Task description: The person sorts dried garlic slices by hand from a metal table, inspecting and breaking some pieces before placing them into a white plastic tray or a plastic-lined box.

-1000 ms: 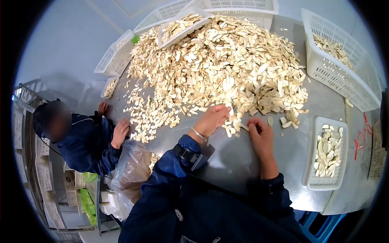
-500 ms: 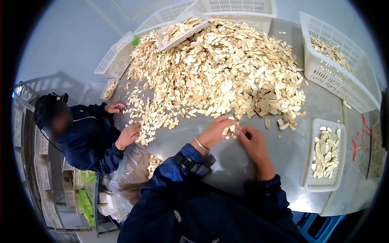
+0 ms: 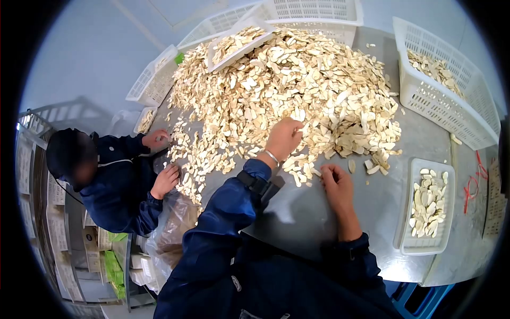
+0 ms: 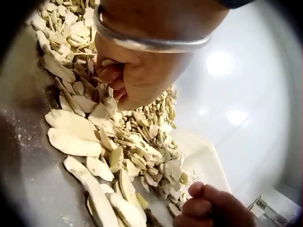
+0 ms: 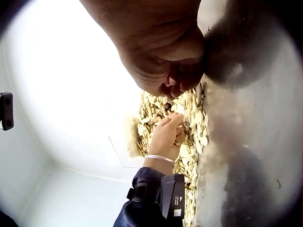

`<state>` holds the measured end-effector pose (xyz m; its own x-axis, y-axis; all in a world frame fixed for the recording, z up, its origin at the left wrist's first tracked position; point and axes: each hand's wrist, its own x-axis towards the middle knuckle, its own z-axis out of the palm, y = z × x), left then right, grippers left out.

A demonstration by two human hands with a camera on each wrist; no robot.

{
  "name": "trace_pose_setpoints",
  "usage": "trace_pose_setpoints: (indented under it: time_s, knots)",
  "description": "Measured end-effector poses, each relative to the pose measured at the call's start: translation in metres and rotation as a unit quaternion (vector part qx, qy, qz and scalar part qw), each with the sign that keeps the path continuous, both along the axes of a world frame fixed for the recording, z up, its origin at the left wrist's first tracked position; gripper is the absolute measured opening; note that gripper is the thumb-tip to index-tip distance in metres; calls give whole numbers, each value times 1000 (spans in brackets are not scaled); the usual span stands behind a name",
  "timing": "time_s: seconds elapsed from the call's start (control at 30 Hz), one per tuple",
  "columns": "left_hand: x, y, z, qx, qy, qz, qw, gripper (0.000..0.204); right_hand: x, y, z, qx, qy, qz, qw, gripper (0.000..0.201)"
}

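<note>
In the head view, the pile (image 3: pixel 297 80) of pale dried slices lies on the table (image 3: pixel 297 218), and it is the landmark for all places here. The left hand (image 3: pixel 284 139) is at the near edge of the pile, with the fingers curled and a pale slice at its fingertips. The right hand (image 3: pixel 340 191) is in front of the pile, its fingers bent inward, beside a few loose slices (image 3: pixel 299 169). To the right of the pile stands a tall basket (image 3: pixel 441 109) with slices inside, and nearer than this basket is a shallow tray (image 3: pixel 451 212) with some slices. A tilted tray (image 3: pixel 240 55) rests on the far left part of the pile. At the left side of the pile, another person (image 3: pixel 119 170) has both hands near the slices.

In the left wrist view, the left hand is closed narrow over the pile, and a pale slice shows inside its fingers. The right hand is at the lower border, fingers curled.

In the right wrist view, the right hand is dark and curled, in front of the pile; I cannot tell if it holds something. The left hand touches the pile.
</note>
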<state>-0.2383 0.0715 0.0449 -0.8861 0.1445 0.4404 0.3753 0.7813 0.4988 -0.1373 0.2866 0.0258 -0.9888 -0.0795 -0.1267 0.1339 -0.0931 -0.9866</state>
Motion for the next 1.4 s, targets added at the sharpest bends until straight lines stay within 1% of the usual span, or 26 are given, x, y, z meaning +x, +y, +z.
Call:
trace_pose_setpoints:
  time_s: [0.1,0.2,0.4,0.5,0.53,0.6,0.63,0.67,0.73,0.77,0.8,0.87,0.9,0.97,1.0,1.03,1.07,1.1,1.13,1.17,1.27,1.3,1.4]
  knots:
    - [2,6,0,-17,11,0,1000,5,0,1,-1,4,14,-3,1000,18]
    - [-3,6,-1,1,18,61,998,4,-1,0,-2,5,18,-7,1000,18]
    - [-15,0,-6,-51,21,11,998,8,0,2,4,9,12,-10,1000,16]
    - [-11,-5,-8,52,-57,21,997,14,0,3,3,19,2,-11,1000,16]
    - [-7,-7,-9,133,-102,21,986,14,0,2,3,19,3,-13,1000,16]
    - [6,-12,-8,292,-189,26,937,13,1,1,3,21,5,-14,1000,17]
    - [13,-16,-4,364,-263,5,893,6,1,0,3,16,3,-14,1000,17]
    - [20,-18,-1,433,-299,-2,851,9,1,0,3,11,1,-13,1000,17]
    - [29,-22,0,560,-362,-20,745,18,1,0,5,7,2,-10,1000,17]
    - [28,-28,-1,614,-390,-80,681,25,1,1,6,6,5,-8,1000,17]
    - [32,-24,7,652,-375,-65,656,26,1,1,6,5,8,-6,1000,17]
    - [44,-6,36,722,-341,-34,601,27,0,0,7,18,7,-7,1000,17]
    - [42,-1,45,713,-348,-4,609,17,1,0,7,25,6,-6,1000,17]
    - [19,-12,20,591,-367,-14,718,13,0,-1,3,21,9,-9,1000,17]
    - [7,-14,10,524,-373,-19,766,11,1,-1,2,19,10,-10,1000,17]
    - [-2,-7,10,474,-353,19,806,14,1,0,3,22,14,-6,1000,17]
    - [-10,1,9,354,-255,32,899,17,1,1,5,25,17,-4,1000,17]
    - [-17,10,9,223,-148,43,963,20,1,2,6,29,21,-2,999,17]
    - [-24,16,9,84,-35,54,994,24,1,3,7,31,19,-1,999,17]
    - [-29,20,10,11,-6,72,997,27,1,3,7,33,17,1,999,17]
    - [-35,33,5,-109,43,121,986,28,1,4,8,42,19,3,999,17]
    - [-37,35,4,-130,29,142,981,23,1,5,7,45,20,3,999,17]
    - [-35,23,-1,-21,16,98,995,16,1,4,0,30,18,-2,999,17]
